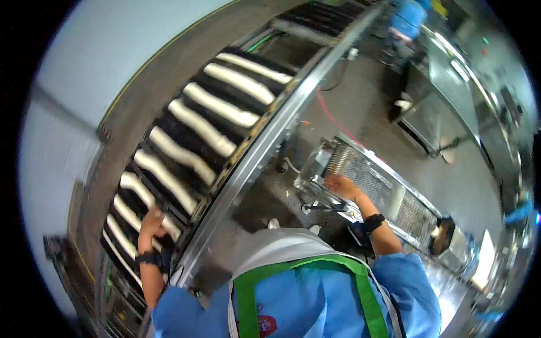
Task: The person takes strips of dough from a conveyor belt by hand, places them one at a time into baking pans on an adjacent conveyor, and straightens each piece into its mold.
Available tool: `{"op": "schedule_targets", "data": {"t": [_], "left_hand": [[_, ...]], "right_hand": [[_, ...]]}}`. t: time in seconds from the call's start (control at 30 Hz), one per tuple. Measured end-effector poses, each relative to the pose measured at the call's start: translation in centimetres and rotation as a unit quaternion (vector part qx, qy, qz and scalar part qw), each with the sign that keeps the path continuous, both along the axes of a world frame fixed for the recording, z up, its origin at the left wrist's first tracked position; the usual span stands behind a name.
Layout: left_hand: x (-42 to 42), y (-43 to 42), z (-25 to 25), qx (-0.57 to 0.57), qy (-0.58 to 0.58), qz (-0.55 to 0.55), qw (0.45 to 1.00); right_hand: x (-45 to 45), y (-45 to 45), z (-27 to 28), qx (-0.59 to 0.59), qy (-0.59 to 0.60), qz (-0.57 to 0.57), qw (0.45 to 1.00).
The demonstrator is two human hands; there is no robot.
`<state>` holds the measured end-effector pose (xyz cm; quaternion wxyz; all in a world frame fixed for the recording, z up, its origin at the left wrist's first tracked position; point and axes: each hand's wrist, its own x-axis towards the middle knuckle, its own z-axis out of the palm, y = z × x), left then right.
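Left hand point(153, 223) — at dough point(137, 187), right hand point(344, 187) — half-open

The left hand point(152, 222) touches one of the pale dough strips point(183, 158) lying in dark troughs on a slanted conveyor point(256, 138). The right hand point(342, 187) is at the near end of a mesh belt point(369, 177); another person point(408, 19) stands beyond.

Blue shirt point(310, 296), red emblem point(267, 325); white apron point(276, 243), green straps point(369, 298); black wristbands point(373, 223).
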<state>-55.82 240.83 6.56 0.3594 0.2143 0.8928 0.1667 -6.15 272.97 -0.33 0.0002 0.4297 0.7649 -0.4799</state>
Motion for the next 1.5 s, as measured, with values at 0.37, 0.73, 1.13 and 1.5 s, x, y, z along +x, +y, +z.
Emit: {"op": "schedule_targets", "data": {"t": [0.37, 0.73, 1.13, 1.5], "left_hand": [[6.6, 15.2, 4.0, 0.19, 0.243, -0.173, 0.935], [21.6, 27.0, 2.0, 0.401, 0.159, -0.258, 0.865], [26.1, 30.9, 3.6, 0.409, 0.047, -0.337, 0.847], [19.4, 31.2, 2.1, 0.368, 0.012, -0.274, 0.888]], "right_hand": [[12.0, 1.6, 2.5, 0.221, -0.239, -0.085, 0.942], [29.2, -3.6, 4.7, 0.198, -0.438, -0.304, 0.823], [31.4, -1.3, 5.1, 0.304, -0.468, -0.196, 0.807], [26.2, 10.0, 20.1, 0.349, 0.001, -0.408, 0.843]]}}
